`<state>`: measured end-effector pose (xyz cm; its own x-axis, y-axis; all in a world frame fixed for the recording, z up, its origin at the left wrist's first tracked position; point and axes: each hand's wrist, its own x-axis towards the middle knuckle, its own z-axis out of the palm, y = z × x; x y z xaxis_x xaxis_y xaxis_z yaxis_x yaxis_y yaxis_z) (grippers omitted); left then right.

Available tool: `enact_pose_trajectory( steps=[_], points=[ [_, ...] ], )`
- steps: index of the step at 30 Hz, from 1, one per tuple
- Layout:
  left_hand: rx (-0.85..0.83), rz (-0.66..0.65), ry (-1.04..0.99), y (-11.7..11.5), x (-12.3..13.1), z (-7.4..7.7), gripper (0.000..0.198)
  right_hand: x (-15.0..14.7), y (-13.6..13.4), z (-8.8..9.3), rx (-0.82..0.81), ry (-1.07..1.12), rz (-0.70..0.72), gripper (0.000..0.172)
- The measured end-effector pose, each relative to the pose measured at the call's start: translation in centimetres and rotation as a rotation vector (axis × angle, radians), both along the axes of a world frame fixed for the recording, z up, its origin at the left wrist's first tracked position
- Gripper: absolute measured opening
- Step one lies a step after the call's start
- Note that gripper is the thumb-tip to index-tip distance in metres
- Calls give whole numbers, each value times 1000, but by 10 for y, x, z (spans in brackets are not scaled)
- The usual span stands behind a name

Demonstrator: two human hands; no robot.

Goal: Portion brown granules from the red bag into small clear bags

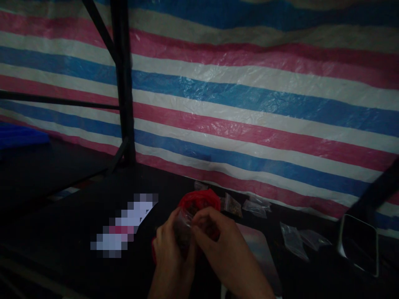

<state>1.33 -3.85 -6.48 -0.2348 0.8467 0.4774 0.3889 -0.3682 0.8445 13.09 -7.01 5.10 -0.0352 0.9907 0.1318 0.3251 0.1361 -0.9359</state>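
My left hand (pixel 170 243) is wrapped round a small clear plastic bag (pixel 183 222), holding it upright above the dark table. Dark stuff shows through the bag, too dim to name. The thumb and fingers of my right hand (pixel 220 236) are pinched together at the bag's upper edge. Right behind both hands stands an open red bag (pixel 215 197) with dark, crumbly contents. Partly covered by my right forearm is a flat, pale, shiny panel with rounded corners (pixel 260 249).
Along the back lie several small clear bags (pixel 255 206), including one with brownish bits (pixel 233 205). More flat bags (pixel 294 241) lie right, near a dark pale-rimmed device (pixel 358 245). A blurred paper (pixel 124 226) lies left. A black post (pixel 124 83) stands before striped sheeting (pixel 249 99).
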Motion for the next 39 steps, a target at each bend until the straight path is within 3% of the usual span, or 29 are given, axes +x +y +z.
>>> enact_pose_trajectory(
  steps=[6, 10, 15, 23, 39],
  points=[
    [157, -162, 116, -19, 10, 7, 78, 54, -16, 5, 115, 2, -171, 20],
    [137, -235, 118, -24, 2, 7, 62, 102, -33, -9, -19, -70, -211, 27],
    [83, -189, 83, -21, -7, 11, 52, 139, -42, -35, -71, -44, -330, 28],
    [139, -175, 150, -15, -11, 3, 44, 159, -35, -39, 83, -96, -609, 44],
    [270, -187, 193, -15, 2, 6, 40, 157, -34, -46, 55, -154, -556, 48]
  ],
)
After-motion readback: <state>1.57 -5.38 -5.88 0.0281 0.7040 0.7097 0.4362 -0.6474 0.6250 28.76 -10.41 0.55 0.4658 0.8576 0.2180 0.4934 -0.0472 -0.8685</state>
